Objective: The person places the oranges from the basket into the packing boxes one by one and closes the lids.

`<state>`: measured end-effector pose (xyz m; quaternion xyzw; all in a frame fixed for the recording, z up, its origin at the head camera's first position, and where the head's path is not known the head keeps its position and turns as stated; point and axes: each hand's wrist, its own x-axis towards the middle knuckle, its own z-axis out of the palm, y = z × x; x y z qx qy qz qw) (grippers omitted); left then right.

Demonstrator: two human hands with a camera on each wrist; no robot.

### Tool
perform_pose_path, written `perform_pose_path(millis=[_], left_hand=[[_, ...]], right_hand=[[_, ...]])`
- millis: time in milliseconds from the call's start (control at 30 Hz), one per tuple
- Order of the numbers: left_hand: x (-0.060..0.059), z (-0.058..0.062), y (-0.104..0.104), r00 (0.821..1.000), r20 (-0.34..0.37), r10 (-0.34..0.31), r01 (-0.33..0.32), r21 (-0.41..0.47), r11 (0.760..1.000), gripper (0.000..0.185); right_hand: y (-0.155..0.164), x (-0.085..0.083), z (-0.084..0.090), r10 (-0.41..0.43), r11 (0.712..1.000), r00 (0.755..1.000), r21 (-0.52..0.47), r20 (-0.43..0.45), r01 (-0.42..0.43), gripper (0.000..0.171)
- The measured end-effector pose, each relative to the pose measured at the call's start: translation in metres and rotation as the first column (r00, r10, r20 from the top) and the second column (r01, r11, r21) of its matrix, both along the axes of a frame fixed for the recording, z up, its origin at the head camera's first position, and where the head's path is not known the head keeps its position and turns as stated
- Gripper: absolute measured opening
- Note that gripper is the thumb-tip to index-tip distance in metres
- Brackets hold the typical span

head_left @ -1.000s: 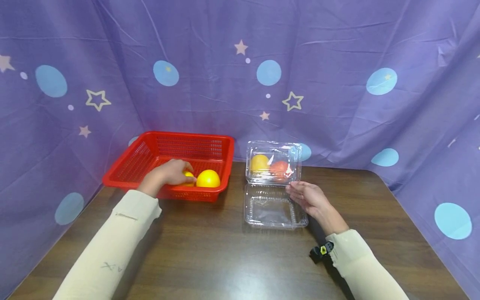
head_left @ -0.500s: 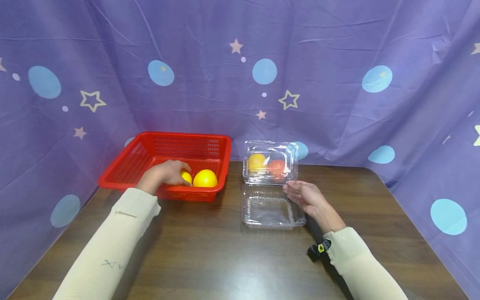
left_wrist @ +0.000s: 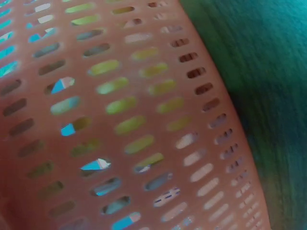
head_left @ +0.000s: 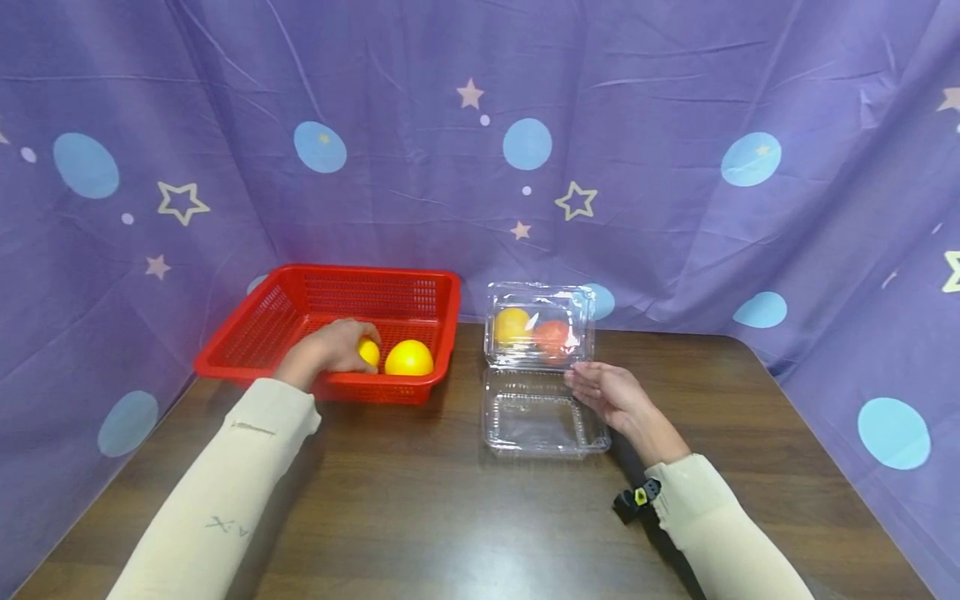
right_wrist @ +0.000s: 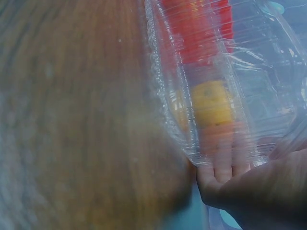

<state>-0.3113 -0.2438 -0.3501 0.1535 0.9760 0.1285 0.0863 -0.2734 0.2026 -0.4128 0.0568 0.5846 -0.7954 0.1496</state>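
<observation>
My left hand (head_left: 330,348) reaches into the red mesh basket (head_left: 360,272) and curls around a small yellow fruit (head_left: 369,352). A larger orange (head_left: 408,358) lies right beside it. The left wrist view shows only the basket wall (left_wrist: 120,120) up close. My right hand (head_left: 603,392) rests with relaxed fingers (right_wrist: 223,167) against the right edge of an open clear plastic clamshell box (head_left: 540,421). The box's rear half holds an orange fruit (head_left: 513,323) and a reddish fruit (head_left: 552,333); its front half is empty.
The basket and the box stand side by side at the back of a dark wooden table (head_left: 450,517). Purple cloth with stars and dots (head_left: 637,208) hangs close behind and on both sides. A small black and yellow device (head_left: 633,500) sits on my right wrist.
Both hands stay almost where they were. The left fingers have shifted slightly on the small yellow fruit, and the head view has drifted a little.
</observation>
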Motion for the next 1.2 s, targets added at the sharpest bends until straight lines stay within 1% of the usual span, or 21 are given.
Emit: perform_pose_path(millis=[100,233,433,567,667,767,867,1000,1067,1200], left_hand=[[0.000,-0.002,0.000,0.997,-0.047,0.053,-0.053,0.012,0.999,0.058],[0.000,-0.003,0.002,0.989,-0.089,0.117,-0.114,0.035,0.993,0.061],[0.002,-0.002,0.008,0.976,-0.136,0.170,-0.166,0.041,0.985,0.068],[0.004,0.002,0.016,0.966,-0.183,0.183,-0.177,0.051,0.983,0.067],[0.005,0.006,0.024,0.958,-0.217,0.185,-0.174,0.071,0.982,0.067],[0.006,0.010,0.033,0.952,-0.241,0.189,-0.172,0.089,0.981,0.068],[0.007,0.013,0.042,0.943,-0.259,0.207,-0.186,0.101,0.977,0.070],[0.011,0.019,0.053,0.930,-0.286,0.230,-0.202,0.125,0.971,0.071],[0.014,0.024,0.059,0.925,-0.301,0.231,-0.200,0.133,0.971,0.071],[0.020,0.031,0.073,0.921,-0.323,0.220,-0.184,0.137,0.973,0.071]], right_hand=[[0.000,0.000,0.000,0.001,1.000,1.000,0.000,0.001,-0.001,0.007],[0.000,-0.001,-0.001,0.007,1.000,1.000,-0.001,-0.003,-0.007,0.007],[-0.001,-0.001,-0.001,0.015,1.000,1.000,-0.002,-0.007,-0.015,0.008],[-0.001,-0.001,-0.001,0.015,1.000,1.000,-0.004,-0.005,-0.015,0.008],[0.000,-0.001,-0.001,0.015,1.000,1.000,-0.003,-0.005,-0.015,0.007],[0.000,0.000,-0.002,0.007,1.000,1.000,0.002,-0.003,-0.007,0.007],[0.000,0.000,-0.002,0.009,1.000,1.000,0.005,-0.003,-0.009,0.007],[0.000,-0.001,-0.002,0.016,1.000,1.000,0.008,-0.004,-0.016,0.008],[0.000,-0.001,-0.002,0.018,1.000,1.000,0.010,-0.005,-0.018,0.007],[0.000,-0.001,-0.002,0.019,1.000,1.000,0.010,-0.002,-0.019,0.007]])
